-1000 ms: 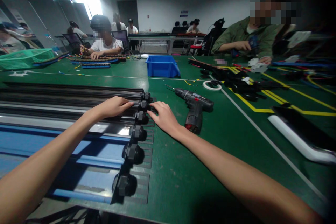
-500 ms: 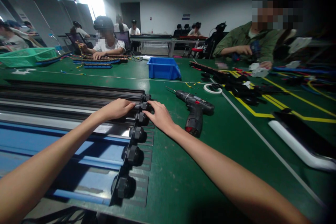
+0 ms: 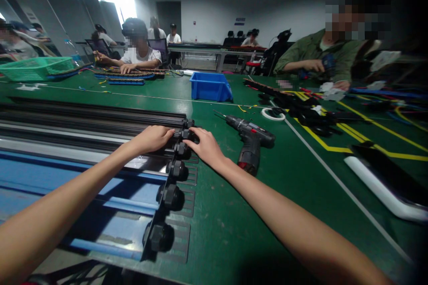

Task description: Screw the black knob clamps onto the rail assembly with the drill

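Note:
Long black, silver and blue profiles [image 3: 76, 178] lie side by side on the left. Their right ends carry end plates, each fitted with a black cable gland [image 3: 170, 197]. My left hand [image 3: 154, 138] is closed over the end of one black profile, its thumb against the inner side of the end plate; its other fingertips are hidden. From the opposite side, the thumb and forefinger of my right hand [image 3: 205, 144] pinch the small black cable gland [image 3: 185, 134] on that same end. A black cordless drill [image 3: 252, 138] lies to the right of my right hand.
On the green table [image 3: 234, 231] stand a blue bin [image 3: 210, 87] and a green basket [image 3: 36, 69]. A roll of white tape [image 3: 273, 114] lies beyond the drill. At right is a white-edged device [image 3: 381, 189]. Co-workers sit across; one in a green jacket [image 3: 301, 53] holds a drill.
The view has shifted slightly. Both hands keep their places at the profile end and the cable gland, with hardly any visible finger movement.

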Available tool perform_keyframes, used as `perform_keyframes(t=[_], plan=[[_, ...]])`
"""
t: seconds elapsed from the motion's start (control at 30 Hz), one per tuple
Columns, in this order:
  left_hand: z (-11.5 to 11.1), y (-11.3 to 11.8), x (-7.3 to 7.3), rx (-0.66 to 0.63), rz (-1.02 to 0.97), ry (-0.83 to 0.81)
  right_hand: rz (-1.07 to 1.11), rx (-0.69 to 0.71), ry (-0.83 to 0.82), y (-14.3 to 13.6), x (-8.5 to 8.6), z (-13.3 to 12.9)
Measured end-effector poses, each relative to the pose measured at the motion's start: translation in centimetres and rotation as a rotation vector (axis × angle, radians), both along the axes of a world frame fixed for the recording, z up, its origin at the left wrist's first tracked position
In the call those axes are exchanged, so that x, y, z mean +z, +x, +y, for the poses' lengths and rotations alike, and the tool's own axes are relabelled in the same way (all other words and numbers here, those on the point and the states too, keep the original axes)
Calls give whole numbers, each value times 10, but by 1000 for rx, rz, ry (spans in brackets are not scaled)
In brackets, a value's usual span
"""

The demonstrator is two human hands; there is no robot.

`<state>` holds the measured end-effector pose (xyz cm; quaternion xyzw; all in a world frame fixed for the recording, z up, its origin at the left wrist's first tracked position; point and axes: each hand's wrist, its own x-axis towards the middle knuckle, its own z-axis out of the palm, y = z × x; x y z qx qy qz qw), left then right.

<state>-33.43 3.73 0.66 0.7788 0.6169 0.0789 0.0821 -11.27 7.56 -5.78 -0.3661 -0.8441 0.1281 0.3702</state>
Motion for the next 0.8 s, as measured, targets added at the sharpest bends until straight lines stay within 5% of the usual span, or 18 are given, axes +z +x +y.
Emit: perform_keyframes(t=[0.8], plan=[[3, 9, -3, 41, 33, -1, 17, -23, 4, -3, -3, 1]])
